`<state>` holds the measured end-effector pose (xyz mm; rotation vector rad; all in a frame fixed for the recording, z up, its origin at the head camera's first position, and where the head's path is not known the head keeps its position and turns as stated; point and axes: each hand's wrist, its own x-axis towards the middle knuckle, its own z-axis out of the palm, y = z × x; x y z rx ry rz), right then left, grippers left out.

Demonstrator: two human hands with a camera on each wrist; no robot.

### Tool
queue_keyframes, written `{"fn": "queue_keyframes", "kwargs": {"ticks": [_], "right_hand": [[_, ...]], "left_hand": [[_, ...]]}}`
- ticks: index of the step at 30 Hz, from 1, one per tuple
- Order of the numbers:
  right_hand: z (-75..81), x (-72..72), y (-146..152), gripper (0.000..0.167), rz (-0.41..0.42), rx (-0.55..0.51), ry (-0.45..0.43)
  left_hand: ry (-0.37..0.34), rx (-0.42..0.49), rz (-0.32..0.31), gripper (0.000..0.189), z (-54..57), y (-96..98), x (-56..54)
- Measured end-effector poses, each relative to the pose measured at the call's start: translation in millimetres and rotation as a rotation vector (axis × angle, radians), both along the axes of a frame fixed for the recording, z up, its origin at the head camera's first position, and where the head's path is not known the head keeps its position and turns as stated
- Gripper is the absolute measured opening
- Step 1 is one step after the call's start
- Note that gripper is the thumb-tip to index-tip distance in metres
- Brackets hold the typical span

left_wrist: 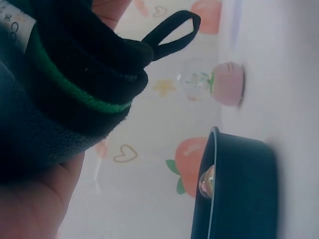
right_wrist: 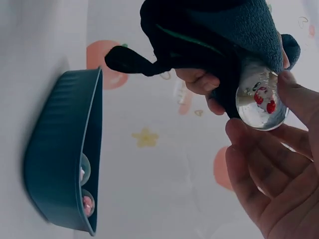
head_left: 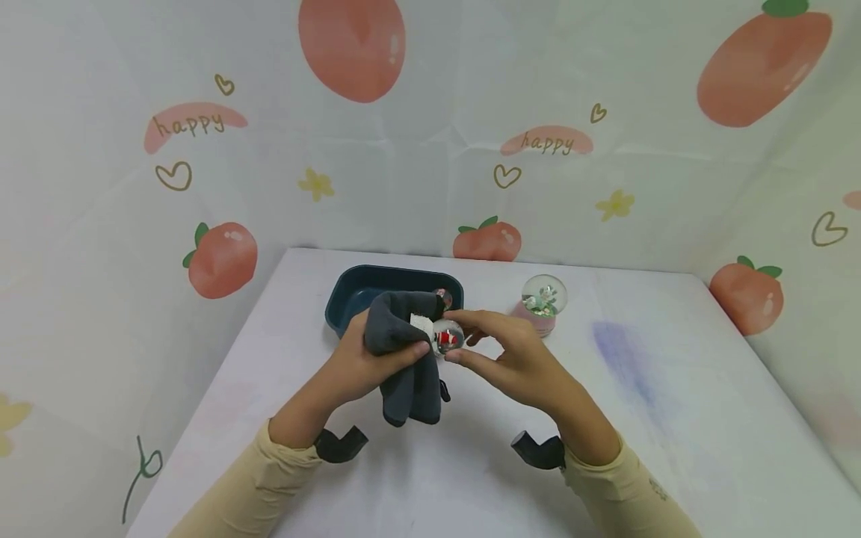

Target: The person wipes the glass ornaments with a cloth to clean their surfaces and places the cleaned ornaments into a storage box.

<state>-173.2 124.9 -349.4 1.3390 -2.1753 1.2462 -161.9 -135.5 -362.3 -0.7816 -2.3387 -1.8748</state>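
Snow globe [head_left: 448,338] sits mid-frame in the head view, held above the desk [head_left: 484,478], its clear dome poking out of a bunched dark cloth [head_left: 398,325]. Our left hand [head_left: 359,366] has its fingers curled round the cloth; our right hand [head_left: 516,359] parts its fingers and thumb only by the dome's width, pinching the glass at the tips. We judge a slip the chief danger: smooth glass under a fingertip hold, with cloth that can slide, could let it drop. Just behind, the basin [head_left: 356,288] carries smaller globes [right_wrist: 88,204], which a fall might crack. Our right knuckles, swung outward, could also topple the pink-based globe [head_left: 543,299] right of centre
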Motion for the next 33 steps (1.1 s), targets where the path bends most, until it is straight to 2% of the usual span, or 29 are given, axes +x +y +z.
{"fn": "queue_keyframes", "kwargs": {"ticks": [7, 11, 13, 16, 20, 23, 27, 30, 33], "right_hand": [[-1.8, 3.4, -3.0, 0.039, -0.033, -0.013, -0.084], [-1.8, 4.2, -4.6, 0.04, -0.053, -0.023, -0.102], [-1.6, 4.0, -5.3, 0.047, -0.057, -0.04, -0.086], [-0.8, 3.2, -6.2, 0.059, -0.034, -0.094, -0.011], [0.7, 1.6, -7.6, 0.061, 0.024, -0.149, 0.111], [0.8, 0.9, -7.6, 0.057, 0.042, -0.144, 0.157], [-0.2, 0.8, -5.7, 0.054, 0.05, -0.129, 0.158], [-0.6, 1.5, -4.7, 0.05, 0.045, -0.117, 0.112], [0.0, 4.0, -4.4, 0.049, -0.001, -0.082, 0.031]], "left_hand": [[0.028, -0.024, 0.032, 0.043, -1.4, -0.4, 2.2], [0.048, -0.024, 0.054, 0.045, -0.9, -0.3, 3.3], [0.058, -0.026, 0.072, 0.048, 0.3, -0.2, 3.9], [0.071, -0.035, 0.101, 0.051, 1.3, -0.1, 4.0], [0.071, -0.038, 0.126, 0.053, 2.1, 0.4, 3.9], [0.064, -0.029, 0.103, 0.053, 2.1, 1.0, 3.8], [0.054, -0.029, 0.066, 0.051, 2.7, 0.9, 4.2], [0.053, -0.028, 0.05, 0.049, 3.9, 0.4, 5.1], [0.05, -0.022, 0.04, 0.05, 5.2, 1.1, 6.5]]}}
